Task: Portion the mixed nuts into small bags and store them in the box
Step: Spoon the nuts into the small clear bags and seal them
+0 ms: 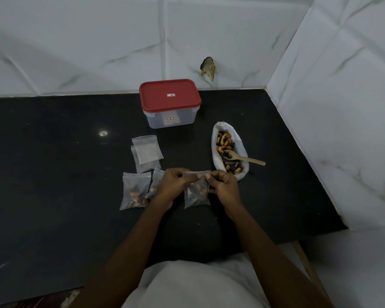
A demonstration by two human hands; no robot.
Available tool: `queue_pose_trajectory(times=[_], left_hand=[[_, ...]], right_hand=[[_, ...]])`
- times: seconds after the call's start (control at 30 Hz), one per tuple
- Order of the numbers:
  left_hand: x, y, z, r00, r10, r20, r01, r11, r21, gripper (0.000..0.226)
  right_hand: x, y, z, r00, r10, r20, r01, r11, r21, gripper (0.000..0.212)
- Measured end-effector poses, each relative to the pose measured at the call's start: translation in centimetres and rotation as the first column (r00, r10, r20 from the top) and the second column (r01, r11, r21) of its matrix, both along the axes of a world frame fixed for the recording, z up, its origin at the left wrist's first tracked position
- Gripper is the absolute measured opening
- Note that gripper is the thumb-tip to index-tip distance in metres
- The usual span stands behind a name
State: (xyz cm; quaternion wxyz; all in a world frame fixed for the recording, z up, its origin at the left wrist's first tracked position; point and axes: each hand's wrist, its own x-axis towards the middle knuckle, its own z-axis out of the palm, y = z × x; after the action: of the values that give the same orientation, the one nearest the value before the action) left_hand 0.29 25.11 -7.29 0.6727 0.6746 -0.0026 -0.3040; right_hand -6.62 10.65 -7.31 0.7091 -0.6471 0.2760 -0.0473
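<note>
Now pinching top of small bag (196,196) in left hand (173,185) and right hand (225,186) grips — possibly leaving seal half-closed, spilling nuts (197,186) onto bench (53,174).

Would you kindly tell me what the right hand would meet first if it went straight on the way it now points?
Besides the small bag it already pinches, the right hand points left and away, so it would likely meet the left hand first, though depth is unclear.
</note>
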Motion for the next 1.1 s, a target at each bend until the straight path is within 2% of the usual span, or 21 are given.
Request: queue_pose_trajectory(times=[0.13,0.3,0.53,0.8,1.1], left_hand=[[0.0,0.0,0.5,0.994,0.057,-0.098,-0.062,0.997,-0.046,0.007],[0.0,-0.6,-0.1,0.992,0.104,-0.069,-0.101,0.994,0.048,0.013],[-0.3,0.0,0.9,0.991,0.035,-0.129,-0.042,0.998,-0.053,0.014],[0.0,-0.3,0.7,0.989,0.094,-0.118,-0.095,0.995,-0.005,0.018],[-0.2,0.4,0.8,0.977,0.072,-0.202,-0.098,0.988,-0.123,0.013]], right_hand=[[0.1,-0.1,-0.1,1.0,0.01,-0.006,-0.009,1.0,0.03,0.011],[0.2,-0.2,0.0,1.0,-0.001,-0.001,0.001,0.998,0.068,0.014],[0.3,-0.3,0.1,1.0,-0.027,-0.006,0.028,0.996,0.083,0.015],[0.4,-0.2,-0.1,1.0,-0.023,-0.003,0.024,0.996,0.083,0.016],[0.2,-0.4,0.0,0.998,-0.052,-0.028,0.055,0.992,0.113,0.011]])
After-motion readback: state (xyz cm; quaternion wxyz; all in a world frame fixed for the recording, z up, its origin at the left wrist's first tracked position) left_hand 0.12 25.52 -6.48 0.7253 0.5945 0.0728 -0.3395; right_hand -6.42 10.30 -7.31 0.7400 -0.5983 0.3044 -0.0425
